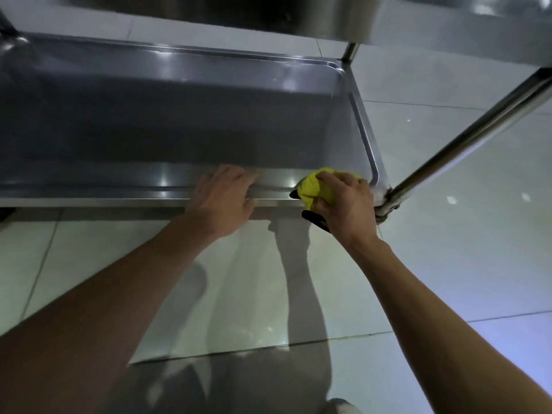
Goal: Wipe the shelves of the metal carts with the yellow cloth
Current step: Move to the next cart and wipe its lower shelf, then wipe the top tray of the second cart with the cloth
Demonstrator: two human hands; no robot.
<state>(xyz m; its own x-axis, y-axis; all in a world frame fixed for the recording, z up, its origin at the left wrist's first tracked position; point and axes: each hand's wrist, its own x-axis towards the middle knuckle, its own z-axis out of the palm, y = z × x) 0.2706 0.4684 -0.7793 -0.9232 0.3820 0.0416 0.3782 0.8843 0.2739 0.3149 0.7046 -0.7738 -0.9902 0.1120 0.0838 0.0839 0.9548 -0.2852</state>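
No readable writing is seen. The bunched yellow cloth [316, 186] is gripped by the curled fingers of the right hand [343, 204] and pressed on the front rim of the cart's lower shelf [125, 192], near its right corner post [466, 135]. The left hand [222, 198] is laid on the same rim, fingers relaxed and nearly straight.

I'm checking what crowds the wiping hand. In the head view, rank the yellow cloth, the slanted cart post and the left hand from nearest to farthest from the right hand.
1. yellow cloth: gripped in the right hand.
2. slanted cart post: its base just right of that hand.
3. left hand: farther left, resting on the shelf rim.
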